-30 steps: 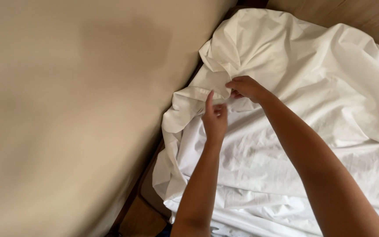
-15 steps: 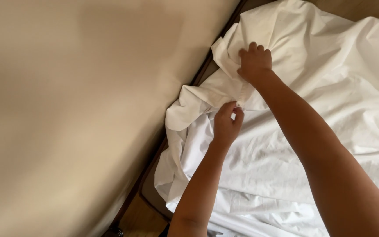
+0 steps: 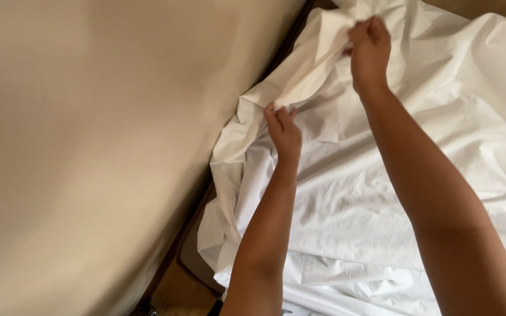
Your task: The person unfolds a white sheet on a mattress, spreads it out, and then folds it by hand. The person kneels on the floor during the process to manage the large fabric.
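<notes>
A crumpled white bed sheet [image 3: 382, 193] covers the right half of the view. My right hand [image 3: 370, 50] is raised near the top, its fingers closed on a fold of the sheet's edge. My left hand [image 3: 283, 130] is lower and to the left, pinching the same edge where it runs beside the beige surface. The stretch of sheet between the two hands is pulled fairly taut. Both forearms reach up from the bottom of the view.
A large plain beige surface [image 3: 101, 146] fills the left half, slanting along the sheet's edge. A dark gap [image 3: 197, 234] runs between it and the sheet. A strip of wooden floor [image 3: 177, 292] shows at the bottom.
My right hand has moved up and away along the sheet's edge. My left hand has shifted left onto the edge. The hands are now farther apart, with the sheet stretched between them.
</notes>
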